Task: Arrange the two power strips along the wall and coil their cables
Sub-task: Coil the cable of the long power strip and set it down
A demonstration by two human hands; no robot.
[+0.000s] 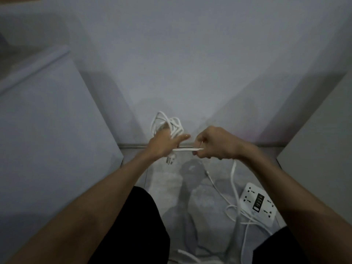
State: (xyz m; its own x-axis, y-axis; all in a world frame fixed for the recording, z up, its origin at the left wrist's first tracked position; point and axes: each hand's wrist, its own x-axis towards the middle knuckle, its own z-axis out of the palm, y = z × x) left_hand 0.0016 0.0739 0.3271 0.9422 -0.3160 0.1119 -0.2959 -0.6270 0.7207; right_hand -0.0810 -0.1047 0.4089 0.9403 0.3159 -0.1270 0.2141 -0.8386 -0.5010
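Note:
My left hand [163, 142] grips a bundle of white cable loops [167, 122] held up in front of the wall, with the plug [170, 159] hanging below the palm. My right hand [213, 143] is closed on a straight stretch of the same white cable [187, 149], pulled taut between the two hands. From the right hand the cable drops to the floor beside a white power strip [257, 203] with dark USB ports, lying flat at lower right among loose cable loops [233, 210]. A second strip is not visible.
A pale wall [190, 63] stands straight ahead, meeting the grey floor [171, 180] at a skirting line. A tall pale panel [47, 121] closes the left side and another panel [320, 140] the right. My dark-clothed knees fill the bottom.

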